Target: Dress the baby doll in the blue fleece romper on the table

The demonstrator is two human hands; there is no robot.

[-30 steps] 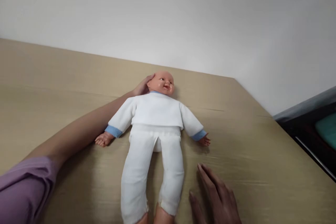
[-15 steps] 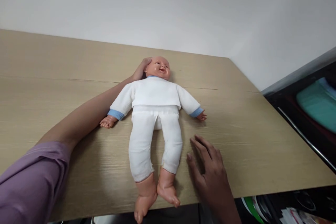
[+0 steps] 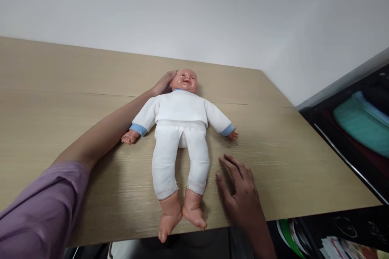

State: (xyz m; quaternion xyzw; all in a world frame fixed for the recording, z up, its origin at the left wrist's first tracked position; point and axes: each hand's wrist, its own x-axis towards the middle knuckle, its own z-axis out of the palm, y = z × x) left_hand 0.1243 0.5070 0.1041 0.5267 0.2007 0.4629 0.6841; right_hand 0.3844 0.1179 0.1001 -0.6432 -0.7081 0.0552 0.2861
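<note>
A baby doll [image 3: 179, 125] in a white top and white trousers with blue cuffs lies on its back on a light wooden table [image 3: 60, 105], head toward the wall, bare feet at the near edge. My left hand [image 3: 164, 83] reaches across and cups the left side of the doll's head. My right hand [image 3: 238, 192] lies flat on the table just right of the doll's leg, fingers stretched out, holding nothing.
A white wall rises behind the table. To the right stands a dark shelf [image 3: 349, 129] holding a folded teal cloth [image 3: 361, 123]. Papers and coloured items [image 3: 322, 243] lie below the table's near right corner.
The view has tilted down and back, so the doll's feet and the table's near edge now show. Both hands keep their places on the doll's head and beside its leg.
</note>
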